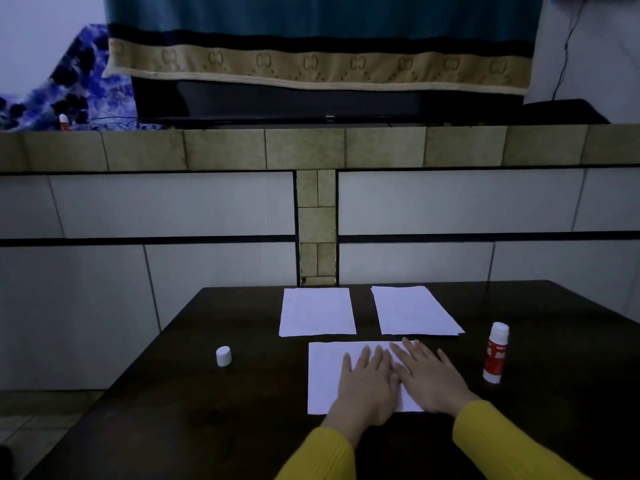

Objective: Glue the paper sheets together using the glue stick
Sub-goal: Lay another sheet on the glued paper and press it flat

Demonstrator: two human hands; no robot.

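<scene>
Both hands flat on the near sheet [325, 375], fingers straight and spread, palms down, gripping nothing, just pressing. Left hand [367, 386] sits mid-sheet; right hand [429, 379] covers the sheet's right part, its fingertips reaching almost to the far edge. Yellow knit sleeves [502, 441] on both arms.

Sheet: thin white paper, v. light, floppy, creases easily. Looks like the press-down step after gluing, prob. two layers under the palms, but can't tell from here. Best handled w/ flat palms smoothing outward; to lift, pinch a corner or edge, not the middle. Will slide on the table [173, 410], which is dark, smooth, slightly glossy wood, so keep one hand down as anchor.

Glue stick [496, 353]: just right of the right hand's fingers, standing upright, uncapped, red-and-white plastic cylinder, white tip exposed. Rigid, light, tips over easily; take it round the red barrel. Cap [223, 356]: well left of the left fingers, small white cylinder, upright.

Beyond the fingertips: two more lots of paper side by side, apart from each other. Left sheet [317, 311] lies flat and single-looking; right stack [414, 310] shows offset edges, so several sheets.

Farther: tiled ledge [311, 147] and pale wall panels.
</scene>
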